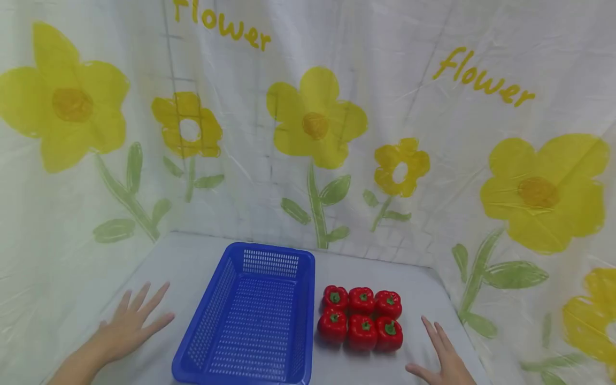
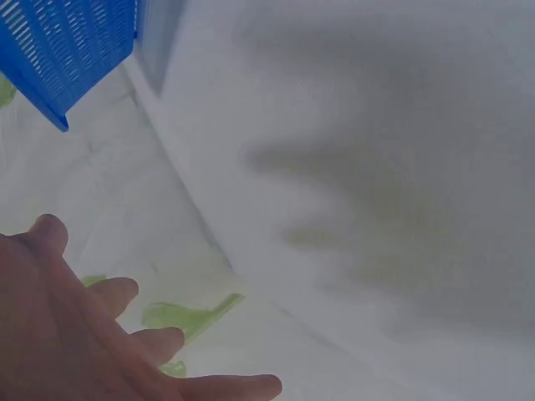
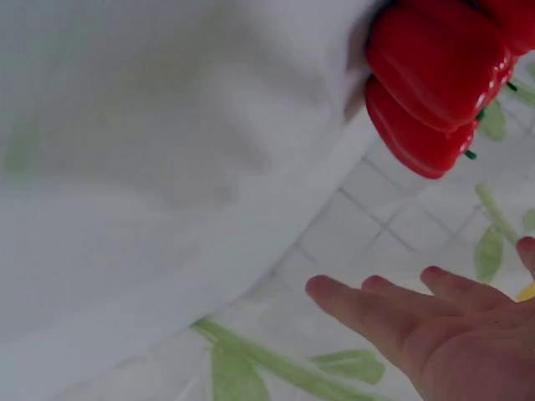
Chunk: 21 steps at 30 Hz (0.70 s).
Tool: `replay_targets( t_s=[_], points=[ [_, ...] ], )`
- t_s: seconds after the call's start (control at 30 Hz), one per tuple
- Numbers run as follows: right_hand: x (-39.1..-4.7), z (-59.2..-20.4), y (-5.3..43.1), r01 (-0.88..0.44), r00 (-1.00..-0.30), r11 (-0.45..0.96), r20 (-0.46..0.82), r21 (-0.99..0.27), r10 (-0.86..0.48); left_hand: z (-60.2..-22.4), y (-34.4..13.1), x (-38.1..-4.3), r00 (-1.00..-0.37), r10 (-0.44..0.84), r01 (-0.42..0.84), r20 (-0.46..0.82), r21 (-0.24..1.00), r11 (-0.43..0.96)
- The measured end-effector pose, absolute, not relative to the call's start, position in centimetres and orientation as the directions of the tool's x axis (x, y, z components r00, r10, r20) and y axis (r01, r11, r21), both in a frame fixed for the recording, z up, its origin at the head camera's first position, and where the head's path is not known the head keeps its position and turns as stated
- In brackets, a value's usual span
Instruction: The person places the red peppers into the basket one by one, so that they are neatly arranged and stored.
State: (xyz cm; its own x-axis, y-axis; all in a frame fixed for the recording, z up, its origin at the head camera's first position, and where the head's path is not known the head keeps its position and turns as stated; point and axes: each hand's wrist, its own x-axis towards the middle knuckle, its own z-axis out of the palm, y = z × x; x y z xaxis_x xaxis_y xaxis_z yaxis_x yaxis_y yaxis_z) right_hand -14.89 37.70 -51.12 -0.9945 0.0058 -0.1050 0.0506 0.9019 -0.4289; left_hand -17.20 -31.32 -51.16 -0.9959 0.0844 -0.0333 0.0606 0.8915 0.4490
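Observation:
A blue plastic basket (image 1: 262,315) with slotted walls and nothing in it stands on the white table. To its right, several red bell peppers (image 1: 362,332) with green stems sit close together in two rows. My left hand (image 1: 126,329) hovers left of the basket, fingers straight and spread, holding nothing. On the other side, right of the peppers, my right hand (image 1: 445,355) is held with straight fingers and thumb apart, also holding nothing. The right wrist view shows the nearest peppers (image 3: 435,67) beyond the fingertips; a basket corner (image 2: 75,50) shows in the left wrist view.
The white table (image 1: 414,299) ends at a back edge just behind the basket and peppers. A white curtain (image 1: 240,203) painted with yellow flowers hangs behind it and along both sides.

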Motion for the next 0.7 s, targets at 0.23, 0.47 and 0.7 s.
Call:
replay_targets(
  t_s=[0.23,0.47,0.7],
  points=[
    [-16.0,-51.7,36.5,0.118,-0.992,0.805,-0.104,-0.581,0.07,-51.9,-29.6,-18.7,-0.991,0.127,0.092,-0.028,0.546,0.833],
    [-16.9,-53.0,35.8,0.126,-0.992,0.645,-0.081,-0.753,0.098,-52.2,-27.6,-21.3,-0.954,0.274,0.054,-0.117,0.836,0.547],
    [-17.6,-54.0,34.9,0.114,-0.993,0.584,-0.069,-0.804,0.099,-51.4,-25.4,-22.6,-0.92,0.327,-0.027,-0.217,0.867,0.498]
  ],
)
